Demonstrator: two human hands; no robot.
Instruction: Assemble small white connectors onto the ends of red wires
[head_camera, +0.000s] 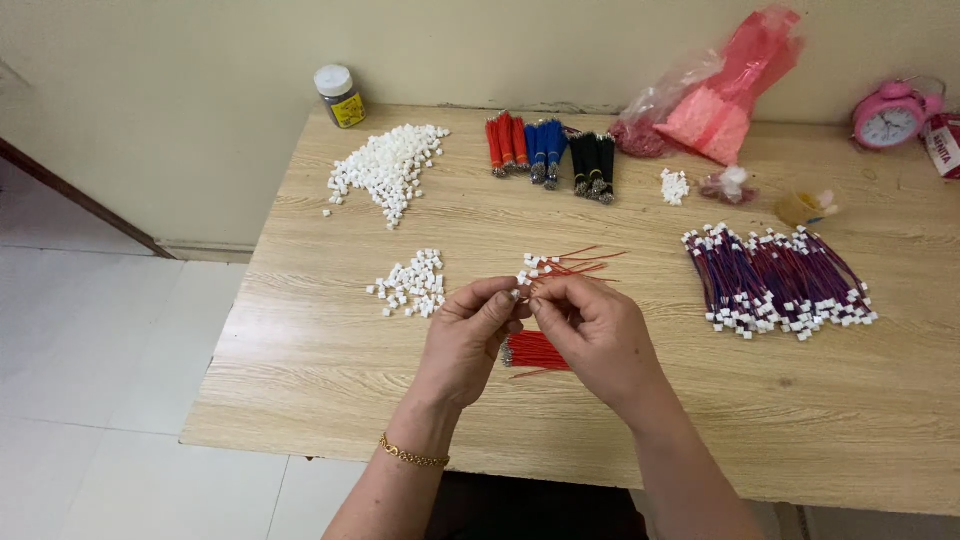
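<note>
Fingertips of left hand (468, 335) and right hand (592, 335) pinch one small white connector (521, 293) between them, directly above the red wire bundle (536, 351).

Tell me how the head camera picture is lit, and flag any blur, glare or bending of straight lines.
Head view: soft, even light, only faint shadows under the left hand and right hand; no strong glare on the wooden table; the table's edges bow slightly, a wide-lens effect; the white connector pile and finished wire bundle read fairly sharp, while the tiny piece between the fingertips is too small to resolve.
</note>
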